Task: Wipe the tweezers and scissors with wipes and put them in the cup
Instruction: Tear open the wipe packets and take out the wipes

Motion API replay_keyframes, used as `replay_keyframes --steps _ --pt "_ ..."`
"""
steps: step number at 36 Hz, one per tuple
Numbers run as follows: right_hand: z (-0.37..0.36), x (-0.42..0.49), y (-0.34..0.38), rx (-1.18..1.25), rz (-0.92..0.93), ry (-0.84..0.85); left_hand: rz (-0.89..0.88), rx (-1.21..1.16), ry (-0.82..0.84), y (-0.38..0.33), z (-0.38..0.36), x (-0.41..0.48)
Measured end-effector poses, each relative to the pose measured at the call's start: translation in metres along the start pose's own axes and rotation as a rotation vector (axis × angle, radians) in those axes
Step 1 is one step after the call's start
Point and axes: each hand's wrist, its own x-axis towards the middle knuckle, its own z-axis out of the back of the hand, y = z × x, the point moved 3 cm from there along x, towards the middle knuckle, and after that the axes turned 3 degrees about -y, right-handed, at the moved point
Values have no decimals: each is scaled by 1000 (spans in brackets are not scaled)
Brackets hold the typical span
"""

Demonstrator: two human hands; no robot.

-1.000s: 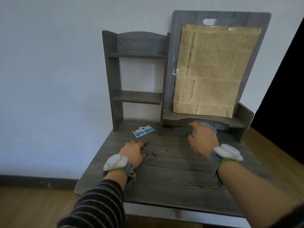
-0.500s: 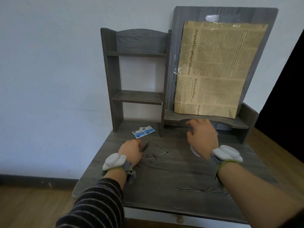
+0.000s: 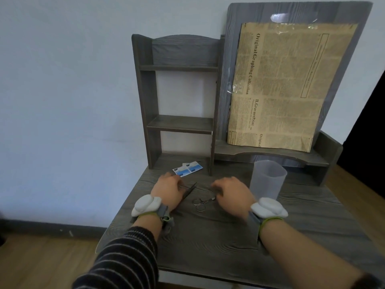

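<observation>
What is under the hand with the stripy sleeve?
The tweezers: their dark tips poke out from under the left hand onto the table. The hand covers the rest, so how the fingers hold them cannot be seen.

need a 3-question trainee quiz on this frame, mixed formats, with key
1. True or false: the cup stands upright on the desk.
2. The scissors lie: A in the cup, B on the desk, C under the cup.
3. Which hand touches the tweezers?
Key: 1 true; 2 B; 3 the left hand.
</observation>
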Motion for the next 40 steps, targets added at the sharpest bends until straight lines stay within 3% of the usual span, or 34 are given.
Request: replay_keyframes --steps 6,10,19,32,40 --pt "-6 6 -10 15 -15 5 -32 79 130 -4 -9 10" --pt "-7 9 -13 28 -21 7 -65 118 68 -12 -12 18" --pt "-15 21 -17 48 -33 17 38 97 157 0 -26 56" --pt "-22 35 -25 46 -41 23 135 118 154 4 -33 88" --pt "-25 39 -25 61 -34 19 182 -31 230 7 -25 90"
